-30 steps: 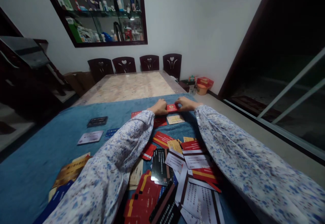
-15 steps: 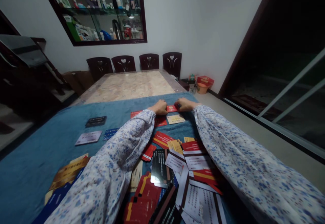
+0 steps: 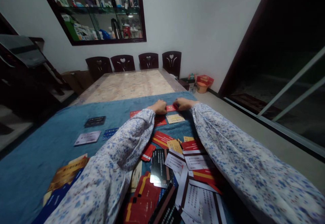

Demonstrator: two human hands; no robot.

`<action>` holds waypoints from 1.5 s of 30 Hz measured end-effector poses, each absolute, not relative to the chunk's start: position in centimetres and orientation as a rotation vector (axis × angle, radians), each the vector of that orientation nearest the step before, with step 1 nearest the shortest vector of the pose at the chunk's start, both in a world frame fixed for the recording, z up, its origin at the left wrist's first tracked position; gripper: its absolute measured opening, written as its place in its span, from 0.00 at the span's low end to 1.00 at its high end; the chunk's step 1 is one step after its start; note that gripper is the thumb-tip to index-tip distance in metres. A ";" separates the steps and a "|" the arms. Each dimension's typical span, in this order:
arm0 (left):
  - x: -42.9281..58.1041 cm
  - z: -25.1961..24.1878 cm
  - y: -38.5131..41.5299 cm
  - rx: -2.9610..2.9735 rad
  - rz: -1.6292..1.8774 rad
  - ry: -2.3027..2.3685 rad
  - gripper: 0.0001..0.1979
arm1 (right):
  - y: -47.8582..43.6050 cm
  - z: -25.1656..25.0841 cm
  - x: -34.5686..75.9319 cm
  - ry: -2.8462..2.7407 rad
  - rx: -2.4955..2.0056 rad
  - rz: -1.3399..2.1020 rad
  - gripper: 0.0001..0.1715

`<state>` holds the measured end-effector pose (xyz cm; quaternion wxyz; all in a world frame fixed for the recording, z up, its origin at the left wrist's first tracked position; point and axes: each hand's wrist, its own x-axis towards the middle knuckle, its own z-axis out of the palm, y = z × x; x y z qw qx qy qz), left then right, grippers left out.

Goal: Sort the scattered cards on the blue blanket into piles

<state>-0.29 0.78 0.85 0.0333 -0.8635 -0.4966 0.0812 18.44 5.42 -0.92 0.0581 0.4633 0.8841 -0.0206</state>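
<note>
At twelve o'clock from the loose pile (image 3: pixel 186 190), your left hand (image 3: pixel 159 107) and right hand (image 3: pixel 182 104) flank the red card (image 3: pixel 171 108), fingers curled, grip undeterminable from here; uneven pressure could skew it onto the cream card (image 3: pixel 175 118) at five o'clock.

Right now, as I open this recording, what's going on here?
A person has both arms stretched over a blue cloth on a table. The left hand and right hand are at opposite ends of a red card; how firmly either grips it is unclear. A pale yellow card lies nearer the person. Between the sleeves is a loose pile of cards, while a black card and a whitish card lie off to the left.
</note>
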 end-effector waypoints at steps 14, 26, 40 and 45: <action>-0.2 0.8 0.8 -2.641 0.226 -1.552 0.14 | 5.6 -1.0 18.5 2.648 1.439 -0.072 0.24; -0.6 0.7 0.5 -2.672 0.027 -1.375 0.14 | 3.6 0.3 20.1 2.802 1.454 -0.019 0.21; -0.5 1.1 -3.2 -2.694 -0.191 -1.174 0.14 | -1.2 1.4 21.3 2.927 1.560 -0.038 0.17; -0.5 0.6 -4.2 -2.703 -0.191 -1.146 0.10 | -3.0 1.3 21.7 2.940 1.559 -0.010 0.17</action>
